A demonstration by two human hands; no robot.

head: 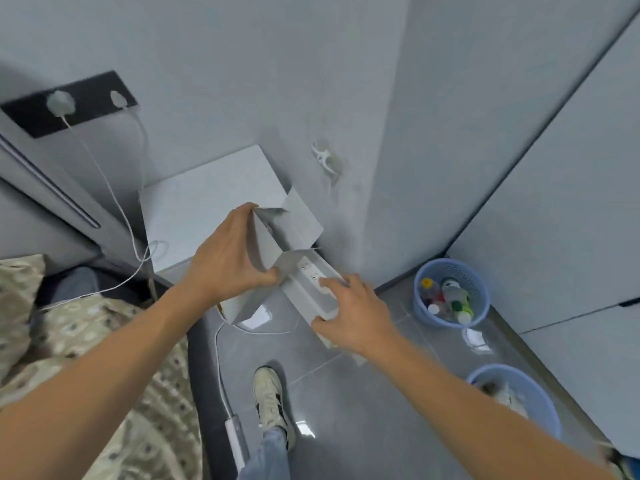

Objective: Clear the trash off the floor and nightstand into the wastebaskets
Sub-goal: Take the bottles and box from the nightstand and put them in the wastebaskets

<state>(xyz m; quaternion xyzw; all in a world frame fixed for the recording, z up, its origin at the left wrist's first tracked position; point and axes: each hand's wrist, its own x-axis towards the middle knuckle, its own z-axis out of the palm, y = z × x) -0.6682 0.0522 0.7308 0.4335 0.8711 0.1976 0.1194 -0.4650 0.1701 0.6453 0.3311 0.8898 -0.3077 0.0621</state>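
Note:
My left hand [227,259] grips a white cardboard box [277,237] with its flaps open, held above the front edge of the white nightstand [197,206]. My right hand [353,313] holds a long white packaging box printed with sockets [308,285], which touches the open box. A blue wastebasket [483,291] holding bottles stands in the corner on the grey floor. A second blue wastebasket [543,400] with crumpled paper in it stands nearer, by the right wall.
A bed with a patterned cover [86,358] lies at the left. A white power strip [235,434] and its cable lie on the floor beside my shoe [272,403]. Charger cables hang from a black wall panel [69,102]. Cabinet doors [571,202] line the right side.

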